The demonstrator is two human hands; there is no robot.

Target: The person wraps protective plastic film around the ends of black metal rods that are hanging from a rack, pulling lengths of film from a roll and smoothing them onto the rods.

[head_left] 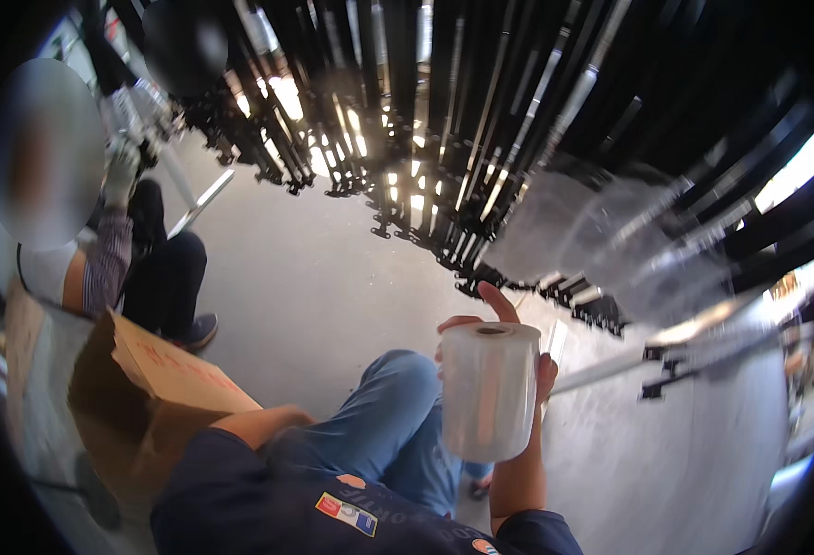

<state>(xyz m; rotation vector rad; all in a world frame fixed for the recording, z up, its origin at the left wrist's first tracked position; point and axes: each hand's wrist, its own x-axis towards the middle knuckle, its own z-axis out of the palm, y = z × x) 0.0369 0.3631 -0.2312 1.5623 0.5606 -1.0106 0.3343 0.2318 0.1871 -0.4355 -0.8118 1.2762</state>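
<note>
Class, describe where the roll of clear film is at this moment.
In the head view, the roll of clear film is right of centre, held in the person's right hand, beside the bent knee in blue jeans.

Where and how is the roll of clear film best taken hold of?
The roll is probably best gripped around its curved wall from the far side, as the right hand does: it is a plain cylinder held nearly upright, and its top hole looks narrow.
</note>
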